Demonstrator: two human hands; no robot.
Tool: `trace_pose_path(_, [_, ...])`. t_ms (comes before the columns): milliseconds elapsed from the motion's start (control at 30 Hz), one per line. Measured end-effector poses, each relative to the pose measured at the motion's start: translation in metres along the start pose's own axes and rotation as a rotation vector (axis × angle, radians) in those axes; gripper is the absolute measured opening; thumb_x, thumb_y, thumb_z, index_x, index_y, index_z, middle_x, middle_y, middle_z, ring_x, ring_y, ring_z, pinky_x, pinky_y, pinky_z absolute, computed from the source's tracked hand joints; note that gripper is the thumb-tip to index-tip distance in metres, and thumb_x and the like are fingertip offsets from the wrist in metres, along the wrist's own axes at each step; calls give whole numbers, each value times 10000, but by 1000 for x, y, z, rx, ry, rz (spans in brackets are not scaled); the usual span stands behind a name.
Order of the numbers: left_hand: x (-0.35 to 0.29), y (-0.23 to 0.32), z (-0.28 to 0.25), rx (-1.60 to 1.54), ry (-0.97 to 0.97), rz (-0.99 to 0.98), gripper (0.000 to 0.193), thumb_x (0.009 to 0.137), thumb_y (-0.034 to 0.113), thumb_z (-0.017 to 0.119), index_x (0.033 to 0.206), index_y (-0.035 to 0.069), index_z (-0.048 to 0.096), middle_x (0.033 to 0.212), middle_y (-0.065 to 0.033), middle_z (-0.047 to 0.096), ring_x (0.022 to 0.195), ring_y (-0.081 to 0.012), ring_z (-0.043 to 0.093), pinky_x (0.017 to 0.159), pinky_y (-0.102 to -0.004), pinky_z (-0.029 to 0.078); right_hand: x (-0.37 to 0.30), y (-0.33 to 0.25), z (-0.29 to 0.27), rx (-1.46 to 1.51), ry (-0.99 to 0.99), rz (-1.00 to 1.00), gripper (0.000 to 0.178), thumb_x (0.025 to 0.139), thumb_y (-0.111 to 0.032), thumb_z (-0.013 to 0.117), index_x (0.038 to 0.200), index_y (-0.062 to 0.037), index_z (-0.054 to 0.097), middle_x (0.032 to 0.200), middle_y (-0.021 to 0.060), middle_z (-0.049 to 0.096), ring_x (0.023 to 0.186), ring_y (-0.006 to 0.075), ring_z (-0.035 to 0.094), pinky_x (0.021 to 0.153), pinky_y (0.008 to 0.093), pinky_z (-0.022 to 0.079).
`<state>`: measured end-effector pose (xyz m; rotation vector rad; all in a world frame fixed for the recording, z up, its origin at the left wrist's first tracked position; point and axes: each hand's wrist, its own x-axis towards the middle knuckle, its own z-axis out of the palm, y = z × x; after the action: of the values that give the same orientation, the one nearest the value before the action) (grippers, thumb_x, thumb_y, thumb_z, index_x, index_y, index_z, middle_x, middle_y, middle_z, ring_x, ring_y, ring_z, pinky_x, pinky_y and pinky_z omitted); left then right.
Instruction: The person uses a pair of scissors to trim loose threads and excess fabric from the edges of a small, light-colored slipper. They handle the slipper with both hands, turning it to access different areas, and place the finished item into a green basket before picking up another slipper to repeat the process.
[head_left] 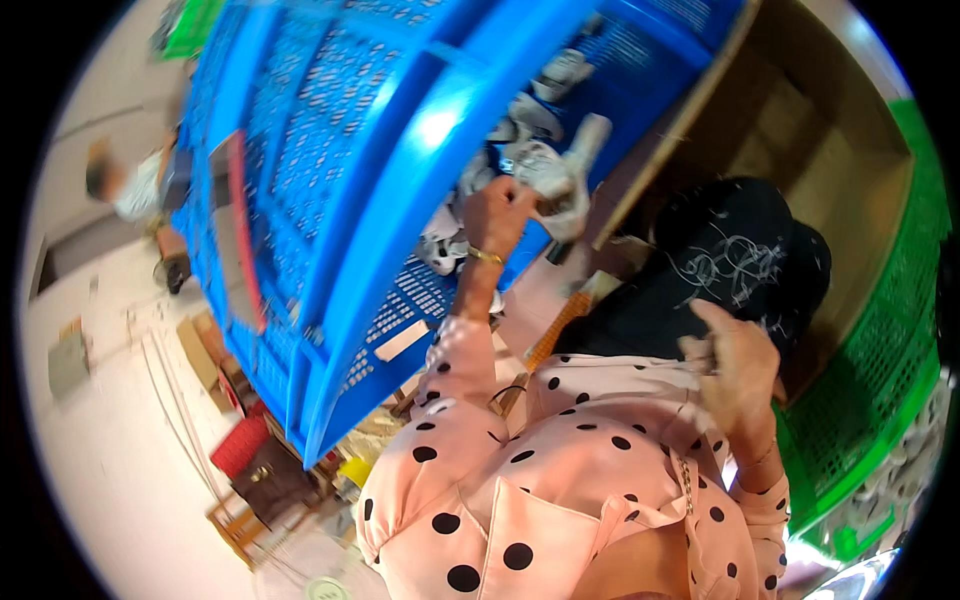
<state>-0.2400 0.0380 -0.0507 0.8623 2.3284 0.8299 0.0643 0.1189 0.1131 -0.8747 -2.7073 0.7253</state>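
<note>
Out over the blue basket, my left hand is closed, its fingers pinching the edge of a blurred whitish, shoe-like piece. Other white pieces with dark parts lie in the blue basket around that hand. My right hand is raised in front of my body, beside my dark-clothed lap. Its index finger is stretched out and the other fingers are bent, with nothing visible in them. Loose pale threads are scattered over my lap.
A cardboard box stands open beyond my legs. At the right is a green mesh basket, with more whitish pieces near it. Another person is at the far left. A red item and a brown bag are at lower left.
</note>
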Motion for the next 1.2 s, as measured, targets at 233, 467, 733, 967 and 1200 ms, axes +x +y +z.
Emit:
trace_pose_path(233, [-104,131,-69,-245,-292,132,261,804,237,643,672,12,634,534,-82,563,483,-85,558,467,-289,423,19,-54,20,-200,-111,-425,326,653,-259,728,865,-61,580,597,11,488,548,203,538,534,327,416])
trace_pose_path(467, [-121,170,-41,-608,-420,311,352,920,222,634,630,27,600,545,-47,577,430,-82,450,443,-262,350,-31,-32,-35,373,-350,0,187,703,-131,721,847,-42,642,673,74,630,593,228,626,558,333,489])
trace_pose_path(733, [-169,219,6,-1325,-999,1211,162,815,206,718,902,70,727,817,-37,638,871,-232,588,862,-420,453,-116,72,0,1292,2,996,213,928,-211,582,1005,-21,639,627,-75,436,544,23,391,472,212,310])
trace_pose_path(967, [-195,220,46,-1078,-1436,1016,60,811,191,752,863,165,765,765,31,643,876,-183,548,942,-472,409,-173,101,27,1628,232,976,281,969,-236,549,726,-98,525,561,-78,310,483,30,225,446,250,157])
trace_pose_path(1200, [-182,176,97,-183,-606,925,349,704,135,803,1037,71,722,1060,-83,675,969,-246,589,898,-360,451,-167,85,28,1609,183,1001,340,987,-258,530,694,-85,513,505,-71,295,450,30,238,426,234,186])
